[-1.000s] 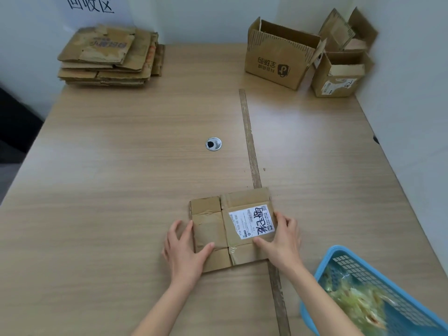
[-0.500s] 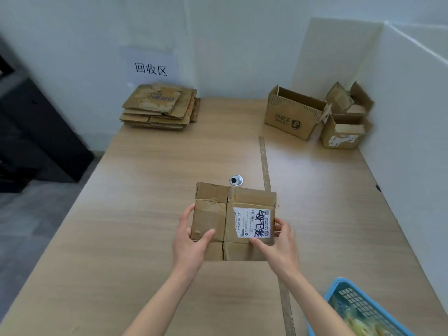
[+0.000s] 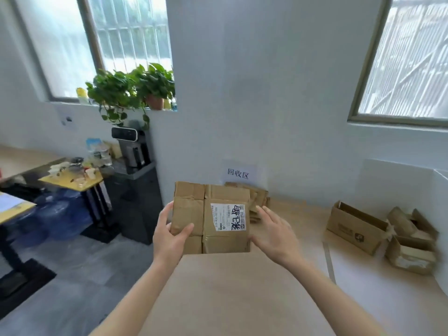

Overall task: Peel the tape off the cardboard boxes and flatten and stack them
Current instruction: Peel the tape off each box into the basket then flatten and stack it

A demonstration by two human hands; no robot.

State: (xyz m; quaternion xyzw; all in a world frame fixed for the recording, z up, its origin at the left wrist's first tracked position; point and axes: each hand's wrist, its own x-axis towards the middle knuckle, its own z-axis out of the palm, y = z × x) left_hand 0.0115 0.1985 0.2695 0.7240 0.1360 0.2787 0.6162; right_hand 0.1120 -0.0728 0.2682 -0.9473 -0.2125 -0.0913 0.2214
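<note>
Centrally, left hand [image 3: 169, 235]: thumb on the near face of the flattened cardboard box [image 3: 211, 217], fingers wrapped round its left edge; a firm pinch of the sheet.
Right hand [image 3: 271, 230]: fingers straight and slightly spread, lying along the right edge of the sheet; whether they touch the edge or stand just clear of it cannot be told.
Flattened cardboard box: held in the air, tilted up toward the camera, above the near left part of the wooden table [image 3: 242, 299]; a white shipping label [image 3: 229, 217] with dark handwriting sits on its right half.
Tape: shiny bands seem to run across the seams of the sheet; how much remains cannot be told.
Stack of flattened boxes [image 3: 259, 197]: at the far edge of the table by the wall, largely hidden behind the held sheet, beneath a paper wall sign [image 3: 238, 173].
Open cardboard boxes [image 3: 383, 234]: three or so, still upright, at the right side of the table.
Step in hand (judged): carrying a flattened box toward the stack.
Next move (judged): reach forward, square the sheet over the stack, lower it flat and let go; then fetch an open box from the right.
Background: potted plants [image 3: 132, 89] on the window sill; a cluttered side table [image 3: 72, 175] at left.
</note>
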